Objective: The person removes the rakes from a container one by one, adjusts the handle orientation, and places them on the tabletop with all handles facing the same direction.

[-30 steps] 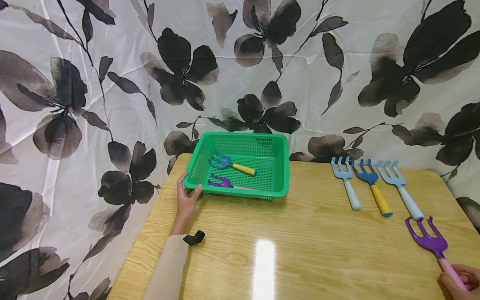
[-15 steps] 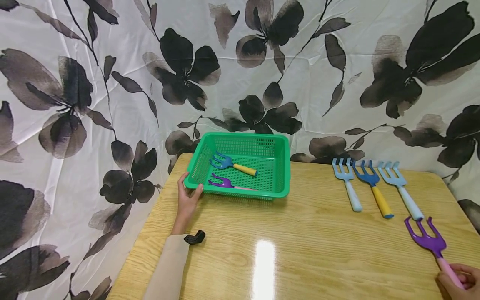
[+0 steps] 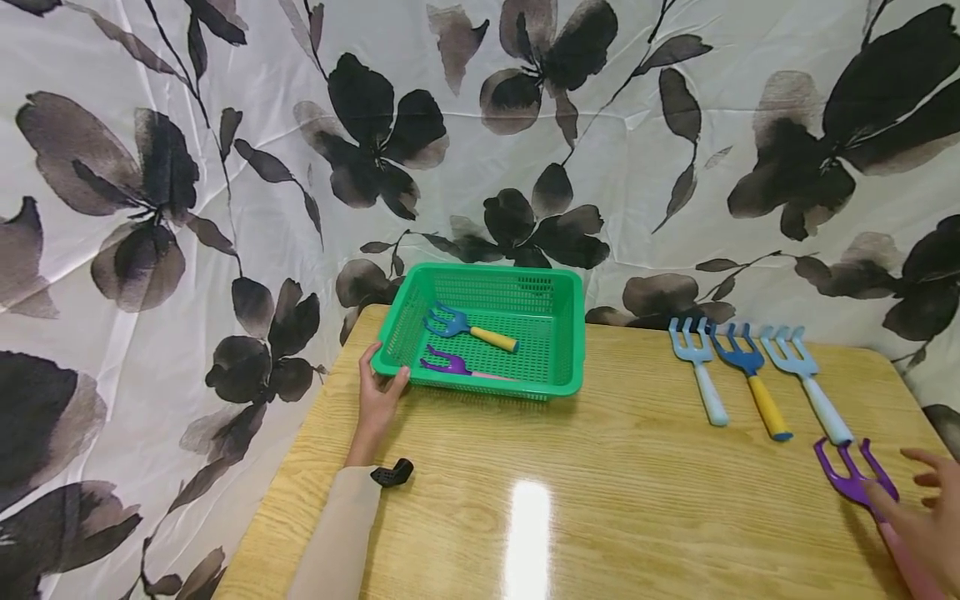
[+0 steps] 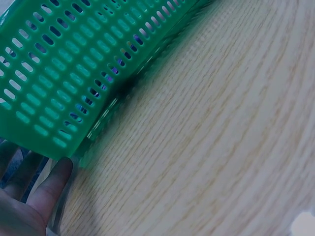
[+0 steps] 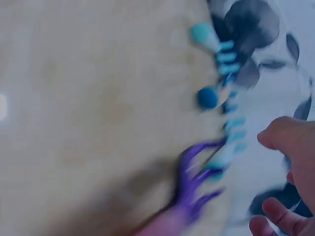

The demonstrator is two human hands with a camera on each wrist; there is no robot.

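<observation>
At the front left corner of a green basket [image 3: 579, 333], my left hand [image 3: 377, 407] grips the rim. In the left wrist view its thumb presses the perforated wall of the basket [image 4: 59, 88]. Inside lie a blue fork with a yellow handle [image 3: 492, 338] and a purple fork with a pink handle [image 3: 453, 364]. Another purple fork [image 3: 851, 486] lies at the table's right side, under my right hand [image 3: 926, 521], whose fingers are spread. The right wrist view shows the hand [image 5: 300, 167] apart from the purple fork [image 5: 186, 189].
Three hand forks lie at the back right of the wooden table [image 3: 615, 483]: a light blue one [image 3: 708, 392], a blue one with a yellow handle [image 3: 767, 407] and another light blue one [image 3: 823, 407]. A floral cloth [image 3: 465, 167] hangs behind.
My right hand has let go of the purple fork's pink handle and moved up over it, fingers spreading. The left hand keeps its grip on the basket. The view has shifted slightly.
</observation>
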